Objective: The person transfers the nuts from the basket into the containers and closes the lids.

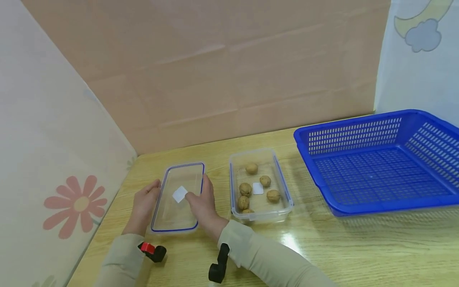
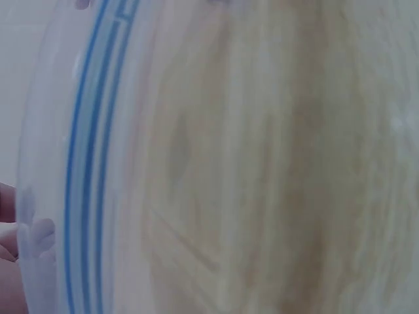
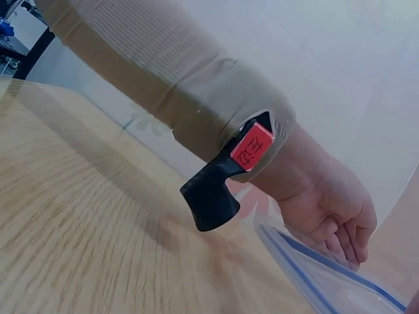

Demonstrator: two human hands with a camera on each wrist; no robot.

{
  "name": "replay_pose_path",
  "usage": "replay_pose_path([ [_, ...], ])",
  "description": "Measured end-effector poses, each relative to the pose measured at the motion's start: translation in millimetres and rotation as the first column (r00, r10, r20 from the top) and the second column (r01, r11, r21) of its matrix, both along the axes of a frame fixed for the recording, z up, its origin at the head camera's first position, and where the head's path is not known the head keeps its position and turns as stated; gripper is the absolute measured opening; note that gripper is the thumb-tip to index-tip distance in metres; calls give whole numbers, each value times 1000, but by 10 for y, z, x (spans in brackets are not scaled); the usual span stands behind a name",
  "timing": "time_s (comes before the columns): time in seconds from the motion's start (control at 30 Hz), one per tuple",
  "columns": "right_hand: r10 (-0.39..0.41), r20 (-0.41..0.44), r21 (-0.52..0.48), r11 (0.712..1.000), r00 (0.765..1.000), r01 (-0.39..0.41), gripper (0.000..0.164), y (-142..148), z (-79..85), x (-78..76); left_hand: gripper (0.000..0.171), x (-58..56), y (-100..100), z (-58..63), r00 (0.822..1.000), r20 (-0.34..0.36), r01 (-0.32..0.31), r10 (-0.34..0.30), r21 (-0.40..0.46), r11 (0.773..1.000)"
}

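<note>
A clear plastic lid with a blue seal round its rim and a white square sticker is tilted between both hands. My left hand holds its left edge, fingers curled there in the right wrist view. At the right edge my right hand grips it, thumb over the top near the sticker, other fingers mostly hidden. The lid's blue-striped edge fills much of the left wrist view. Just right of the hands, a clear plastic box holds several walnuts and a white square.
A large blue plastic basket with slotted walls stands on the right of the wooden table. Patterned wall covering rises on the left, and a brown sheet hangs behind the table.
</note>
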State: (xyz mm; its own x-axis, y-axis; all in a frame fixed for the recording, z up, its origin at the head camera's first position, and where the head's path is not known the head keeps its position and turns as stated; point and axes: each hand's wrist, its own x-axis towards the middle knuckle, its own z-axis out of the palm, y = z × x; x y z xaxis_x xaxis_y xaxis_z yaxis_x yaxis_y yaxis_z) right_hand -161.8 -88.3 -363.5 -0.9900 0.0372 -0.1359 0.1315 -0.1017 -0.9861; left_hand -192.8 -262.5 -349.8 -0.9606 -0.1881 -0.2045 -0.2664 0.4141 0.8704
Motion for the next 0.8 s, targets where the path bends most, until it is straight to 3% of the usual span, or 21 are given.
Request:
replay_pose_path([
  [0.27, 11, -53, 4, 1000, 999, -10, 80, 77, 137, 49, 50, 53, 71, 110, 995, -80, -57, 66, 109, 992],
  [0.5, 35, -191, -21, 999, 981, -40, 78, 270, 344, 89, 48, 144, 236, 258, 975, -180, -77, 127, 261, 962],
  [0.63, 54, -274, -122, 988, 960, -91, 76, 411, 461, 90, 46, 187, 404, 376, 944, -261, -101, 204, 359, 928],
  [0.8, 66, -346, -196, 970, 936, -142, 74, 608, 576, 74, 43, 246, 619, 506, 886, -364, -96, 287, 461, 882],
])
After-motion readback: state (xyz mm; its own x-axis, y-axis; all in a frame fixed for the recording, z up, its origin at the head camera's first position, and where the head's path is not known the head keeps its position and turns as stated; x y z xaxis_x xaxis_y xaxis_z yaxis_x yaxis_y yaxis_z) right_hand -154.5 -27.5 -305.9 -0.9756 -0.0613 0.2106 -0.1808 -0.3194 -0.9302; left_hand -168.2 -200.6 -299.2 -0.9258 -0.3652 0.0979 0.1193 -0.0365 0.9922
